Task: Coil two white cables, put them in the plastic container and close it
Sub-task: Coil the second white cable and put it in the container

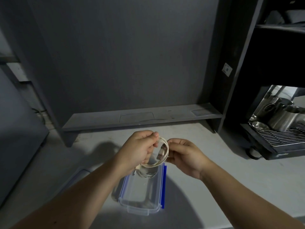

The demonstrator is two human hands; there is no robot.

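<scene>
The fingers [154,135] of the left hand [140,147] are pinched shut on the top of a looped white cable [163,152], and the right hand [183,154] closes on the loop's far side, so the turns stay stacked while the last length is tucked in. A plug end hangs inside the ring, loose, which is likely why both hands keep hold. Beneath the left palm there seems to be a second coil [145,172], though the dim light makes that hard to confirm. All this is held directly above the open plastic container [140,205] on the tabletop [231,187], presumably so the bundle can drop straight in. Its blue-edged lid [163,184] stands along the right rim, out of the way.
</scene>
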